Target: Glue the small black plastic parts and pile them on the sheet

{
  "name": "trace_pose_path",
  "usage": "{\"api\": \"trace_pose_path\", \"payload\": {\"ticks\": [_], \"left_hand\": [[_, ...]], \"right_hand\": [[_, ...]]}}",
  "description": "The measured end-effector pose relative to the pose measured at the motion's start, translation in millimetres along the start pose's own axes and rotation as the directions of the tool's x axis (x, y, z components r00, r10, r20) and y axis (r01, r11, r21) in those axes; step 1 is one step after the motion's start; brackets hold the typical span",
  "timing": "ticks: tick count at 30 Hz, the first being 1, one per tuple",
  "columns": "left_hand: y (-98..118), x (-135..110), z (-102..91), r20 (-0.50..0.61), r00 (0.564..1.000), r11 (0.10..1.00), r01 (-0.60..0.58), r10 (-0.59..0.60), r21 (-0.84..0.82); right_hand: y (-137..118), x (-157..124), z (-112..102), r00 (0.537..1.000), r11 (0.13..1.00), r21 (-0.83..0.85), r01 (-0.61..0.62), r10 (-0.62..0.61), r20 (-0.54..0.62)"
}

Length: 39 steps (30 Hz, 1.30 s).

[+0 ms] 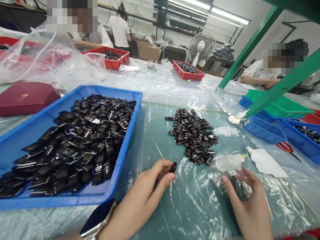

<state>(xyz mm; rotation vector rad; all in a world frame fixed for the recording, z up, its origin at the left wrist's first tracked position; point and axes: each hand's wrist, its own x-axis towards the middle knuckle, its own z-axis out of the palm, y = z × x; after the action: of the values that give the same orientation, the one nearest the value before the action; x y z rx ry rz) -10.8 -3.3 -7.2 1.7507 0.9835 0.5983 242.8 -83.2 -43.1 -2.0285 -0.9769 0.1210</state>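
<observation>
Green table (150, 133) holds pile (192, 136); left hand (147, 186) pinches one dark piece (173, 167) between thumb and finger, near pile; right hand (252, 200) spread, near white lump (230, 162); one piece in work, many more in pile and blue tray (127, 143); cannot tell which are done.

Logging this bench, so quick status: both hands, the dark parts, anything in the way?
Left hand pinching one dark part. Right hand open, seemingly holding nothing. Loose pile of dark parts ahead. Possible obstacle: blue tray close by left hand.
</observation>
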Motion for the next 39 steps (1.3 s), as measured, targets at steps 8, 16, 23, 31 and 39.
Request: {"api": "trace_pose_path", "payload": {"ticks": [8, 16, 23, 31, 39], "left_hand": [[-0.4, -2.8, 2.8, -0.061, 0.998, 0.997, -0.030, 0.034, 0.075], [-1.7, -1.5, 1.1, -0.086, 0.992, 0.989, -0.085, 0.096, 0.124], [0.0, -2.9, 0.9, -0.091, 0.977, 0.960, -0.168, 0.192, 0.225], [2.7, -4.0, 3.4, 0.045, 0.924, 0.842, -0.364, 0.379, 0.398], [-1.4, -3.2, 5.6, 0.050, 0.833, 0.646, -0.464, 0.551, 0.606]], "right_hand": [[-28.4, -39.9, 18.5, 0.519, 0.615, 0.109, 0.781, -0.736, 0.435], [-60.4, -20.6, 50.9, 0.370, 0.506, 0.237, 0.829, -0.816, 0.445], [-65.6, -17.0, 43.1, 0.575, 0.747, 0.400, 0.531, -0.664, 0.477], [-66.5, -24.8, 25.5, 0.744, 0.803, 0.571, -0.172, -0.274, 0.610], [-77.4, -30.6, 23.6, 0.606, 0.475, 0.571, -0.669, -0.095, 0.789]]}}
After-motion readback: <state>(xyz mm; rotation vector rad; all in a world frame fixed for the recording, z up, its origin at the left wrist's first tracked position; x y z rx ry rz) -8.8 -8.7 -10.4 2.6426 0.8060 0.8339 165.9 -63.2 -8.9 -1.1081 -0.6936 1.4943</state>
